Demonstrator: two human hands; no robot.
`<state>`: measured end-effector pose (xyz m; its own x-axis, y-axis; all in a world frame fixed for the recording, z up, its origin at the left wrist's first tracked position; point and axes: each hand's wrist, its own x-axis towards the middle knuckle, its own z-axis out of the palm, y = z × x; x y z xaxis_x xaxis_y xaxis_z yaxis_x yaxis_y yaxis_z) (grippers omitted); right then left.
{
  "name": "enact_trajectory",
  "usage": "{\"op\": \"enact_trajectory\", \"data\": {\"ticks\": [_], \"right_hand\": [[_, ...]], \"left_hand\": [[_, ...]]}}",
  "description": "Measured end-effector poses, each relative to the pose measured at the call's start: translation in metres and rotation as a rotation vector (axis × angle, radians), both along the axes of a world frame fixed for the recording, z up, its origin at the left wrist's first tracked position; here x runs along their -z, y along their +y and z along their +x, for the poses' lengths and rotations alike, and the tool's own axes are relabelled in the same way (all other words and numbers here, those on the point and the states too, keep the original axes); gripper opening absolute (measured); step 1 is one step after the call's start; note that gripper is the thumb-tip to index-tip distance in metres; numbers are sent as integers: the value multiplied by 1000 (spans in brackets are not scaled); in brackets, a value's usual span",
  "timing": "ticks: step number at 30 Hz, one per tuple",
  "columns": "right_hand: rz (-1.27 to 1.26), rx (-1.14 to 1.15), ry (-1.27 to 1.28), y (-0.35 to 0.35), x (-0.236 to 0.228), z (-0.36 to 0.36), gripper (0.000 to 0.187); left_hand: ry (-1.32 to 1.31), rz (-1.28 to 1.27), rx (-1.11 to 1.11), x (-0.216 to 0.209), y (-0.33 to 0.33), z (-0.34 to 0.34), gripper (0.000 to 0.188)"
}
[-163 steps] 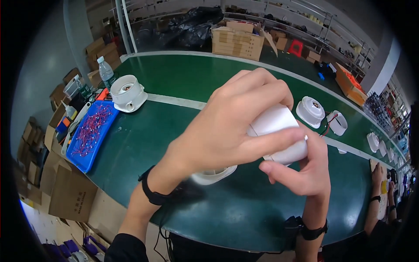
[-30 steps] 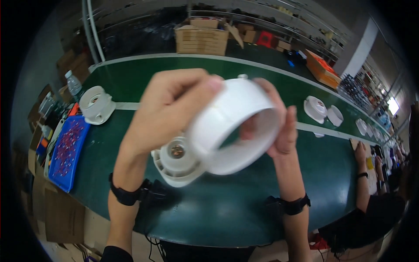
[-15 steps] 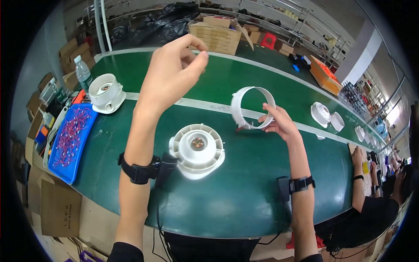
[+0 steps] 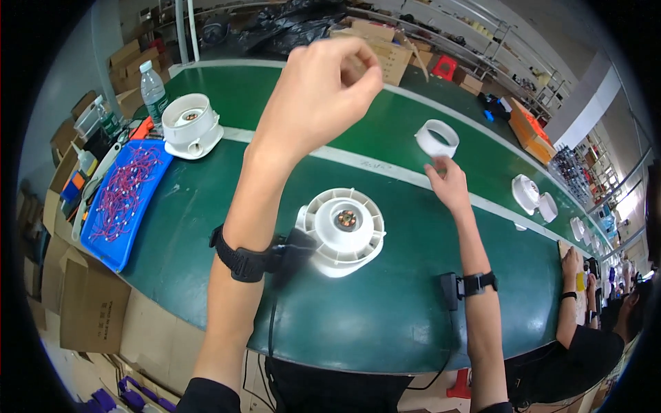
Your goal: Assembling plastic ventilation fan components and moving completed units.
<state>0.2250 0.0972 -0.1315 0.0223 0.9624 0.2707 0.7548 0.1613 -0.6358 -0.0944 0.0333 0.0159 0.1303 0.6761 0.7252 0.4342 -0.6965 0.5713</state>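
Observation:
In the middle of the green table stands a white round plastic housing (image 4: 342, 230) with ribs around its rim and a metal-coloured centre. My left hand (image 4: 320, 96) is raised above and beyond it. Its fingers curl in to the thumb; whatever they may pinch cannot be made out. A white plastic ring (image 4: 436, 140) sits on the far green strip past the white line. Just on the near side of that ring is my right hand (image 4: 449, 182), its fingers apart and holding nothing visible. Whether a fingertip still touches the ring is unclear.
A blue tray (image 4: 122, 237) of pink-red wires lies at the left. Behind it stand another white housing (image 4: 189, 131) and a water bottle (image 4: 153, 93). More white parts (image 4: 527, 193) rest on the far strip at right. A person's arm (image 4: 568, 282) leans on the table there.
The white ring went from my right hand to the far strip, and that hand let go. My left hand moved right and up, its fingers curling closer to the thumb. The whole view shifted slightly.

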Motion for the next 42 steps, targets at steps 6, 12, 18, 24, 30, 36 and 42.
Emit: {"op": "enact_trajectory", "data": {"ticks": [6, 12, 18, 24, 30, 36, 42], "right_hand": [[-37, -790, -233, -97, -40, -121, 118], [31, -662, -400, -112, -23, -159, 115], [208, -362, -311, -30, -31, -144, 118], [3, 58, -527, 100, -21, -97, 125], [625, 103, -481, 120, 17, -61, 98], [310, -203, -28, 59, -5, -74, 31], [280, -499, 325, -14, -66, -83, 53]], "left_hand": [[-19, 74, -45, -4, -5, -12, 22], [-71, -53, 14, -7, -13, -6, 21], [-91, -41, 8, -11, -9, -23, 23], [-143, -59, -67, -16, -13, -28, 21], [-95, -17, -13, -12, -7, -26, 20], [6, 165, -110, 3, 10, -9, 21], [88, 20, -170, 19, 14, 4, 20]]}}
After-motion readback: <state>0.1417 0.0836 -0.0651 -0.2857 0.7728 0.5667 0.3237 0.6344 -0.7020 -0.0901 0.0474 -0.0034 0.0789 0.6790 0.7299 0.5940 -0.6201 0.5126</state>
